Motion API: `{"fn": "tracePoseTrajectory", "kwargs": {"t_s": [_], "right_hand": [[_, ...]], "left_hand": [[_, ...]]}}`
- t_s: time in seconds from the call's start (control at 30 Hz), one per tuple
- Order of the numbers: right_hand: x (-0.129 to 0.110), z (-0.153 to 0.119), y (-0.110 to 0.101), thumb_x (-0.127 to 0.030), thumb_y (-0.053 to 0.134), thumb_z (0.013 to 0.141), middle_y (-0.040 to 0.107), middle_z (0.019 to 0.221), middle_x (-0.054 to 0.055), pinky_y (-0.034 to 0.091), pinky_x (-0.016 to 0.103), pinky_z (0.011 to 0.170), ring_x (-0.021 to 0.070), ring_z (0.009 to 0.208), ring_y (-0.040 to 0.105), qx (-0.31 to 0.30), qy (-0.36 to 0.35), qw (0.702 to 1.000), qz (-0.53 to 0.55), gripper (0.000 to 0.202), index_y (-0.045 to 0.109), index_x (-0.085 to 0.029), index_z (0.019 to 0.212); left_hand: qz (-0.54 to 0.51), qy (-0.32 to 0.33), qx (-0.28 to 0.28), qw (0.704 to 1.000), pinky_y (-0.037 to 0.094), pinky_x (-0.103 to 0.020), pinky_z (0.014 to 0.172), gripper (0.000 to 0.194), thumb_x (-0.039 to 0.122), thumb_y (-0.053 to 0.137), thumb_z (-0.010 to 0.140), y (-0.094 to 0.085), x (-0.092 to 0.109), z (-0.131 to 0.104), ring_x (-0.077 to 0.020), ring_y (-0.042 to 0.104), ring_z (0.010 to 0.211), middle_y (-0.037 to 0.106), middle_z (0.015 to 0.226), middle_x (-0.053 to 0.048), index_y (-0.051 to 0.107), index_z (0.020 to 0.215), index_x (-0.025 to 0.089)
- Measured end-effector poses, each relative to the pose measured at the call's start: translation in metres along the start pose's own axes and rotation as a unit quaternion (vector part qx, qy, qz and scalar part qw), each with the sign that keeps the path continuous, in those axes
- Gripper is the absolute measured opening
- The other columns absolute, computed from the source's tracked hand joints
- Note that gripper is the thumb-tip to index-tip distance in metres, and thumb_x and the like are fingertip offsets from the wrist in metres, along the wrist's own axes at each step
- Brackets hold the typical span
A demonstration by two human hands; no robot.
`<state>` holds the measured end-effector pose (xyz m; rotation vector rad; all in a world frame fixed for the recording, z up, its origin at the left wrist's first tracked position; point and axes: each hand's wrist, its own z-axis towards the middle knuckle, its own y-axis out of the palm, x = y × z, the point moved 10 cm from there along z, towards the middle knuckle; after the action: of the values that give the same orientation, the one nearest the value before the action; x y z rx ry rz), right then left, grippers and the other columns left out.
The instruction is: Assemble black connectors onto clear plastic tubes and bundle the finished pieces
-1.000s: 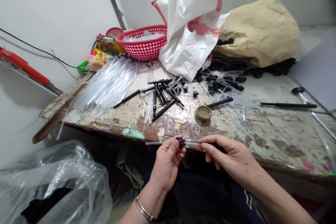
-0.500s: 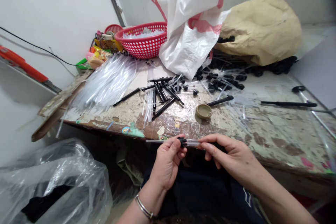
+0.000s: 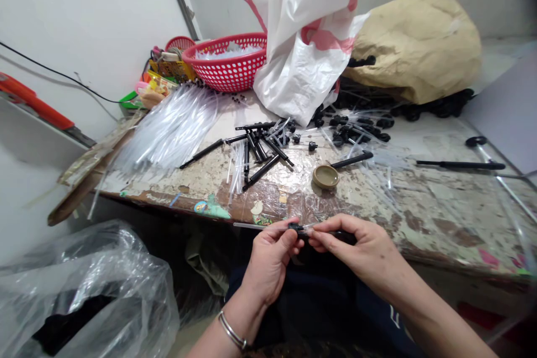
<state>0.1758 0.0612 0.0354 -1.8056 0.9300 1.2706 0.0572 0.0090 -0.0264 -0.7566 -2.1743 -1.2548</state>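
Note:
Between thumb and fingers, my left hand [image 3: 271,260] grips a small black plastic fitting [image 3: 295,227]. A thin clear tube [image 3: 246,226] sticks out to the left of that hand. My right hand [image 3: 361,243] pinches a short clear tube [image 3: 308,228] at the fitting's right side; how deep it sits in the fitting I cannot tell. A dark rod-like piece [image 3: 343,236] shows under my right fingers, partly hidden. Both hands are close together at the table's front edge, above my lap.
On the worn table [image 3: 289,196] lie black tubes [image 3: 262,170], a small round dish [image 3: 326,177] and a bundle of long clear tubes [image 3: 168,128]. Behind stand a red basket [image 3: 226,67], a white sack [image 3: 306,50] and a brown paper bag [image 3: 419,45]. A clear plastic bag [image 3: 126,279] is lower left.
My right hand has moved left, closer to the black fitting, and less of the clear tube shows between my hands. My left hand has shifted slightly and keeps its grip.

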Motion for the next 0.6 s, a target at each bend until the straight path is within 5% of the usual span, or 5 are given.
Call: {"fn": "tracePoseTrajectory", "kwargs": {"t_s": [0.27,0.37,0.5,0.6], "right_hand": [[0.003,-0.002,0.006,-0.040,0.060,0.077,0.068,0.069,0.005,0.053,0.028,0.059,0.0160,0.063,0.064,-0.015,0.000,1.000,-0.001,0.024,0.062,-0.015,0.078],[-0.009,-0.004,0.001,-0.034,0.054,0.083,0.065,0.074,0.005,0.051,0.030,0.064,0.0162,0.069,0.061,0.000,-0.075,0.992,-0.102,0.019,0.061,-0.016,0.082],[-0.035,-0.019,-0.008,-0.027,0.054,0.084,0.059,0.108,0.010,0.041,0.039,0.090,0.0219,0.103,0.052,0.071,-0.219,0.942,-0.243,0.028,0.058,-0.017,0.110],[-0.033,-0.024,0.001,-0.025,0.050,0.087,0.063,0.091,0.005,0.040,0.035,0.087,0.0177,0.089,0.055,0.022,-0.230,0.927,-0.294,0.015,0.061,-0.018,0.095]], "left_hand": [[0.057,0.025,0.006,0.998,0.044,-0.015,0.055,0.028,0.024,0.077,0.065,-0.003,0.007,0.000,-0.0069,0.058,0.057,0.070,0.070,-0.004,0.073,0.091,0.013],[0.116,0.052,0.009,0.992,0.045,-0.017,0.057,0.027,0.024,0.075,0.067,-0.005,0.019,-0.001,-0.0074,0.055,0.057,0.068,0.069,-0.003,0.073,0.092,0.015],[0.174,0.102,0.016,0.979,0.046,-0.018,0.061,0.022,0.026,0.075,0.066,-0.005,0.040,-0.001,-0.0088,0.056,0.064,0.070,0.090,-0.005,0.074,0.087,0.018],[0.197,0.108,-0.006,0.974,0.046,-0.018,0.059,0.023,0.027,0.077,0.063,0.006,0.045,0.003,-0.0095,0.055,0.065,0.070,0.099,-0.006,0.075,0.084,0.018]]}}
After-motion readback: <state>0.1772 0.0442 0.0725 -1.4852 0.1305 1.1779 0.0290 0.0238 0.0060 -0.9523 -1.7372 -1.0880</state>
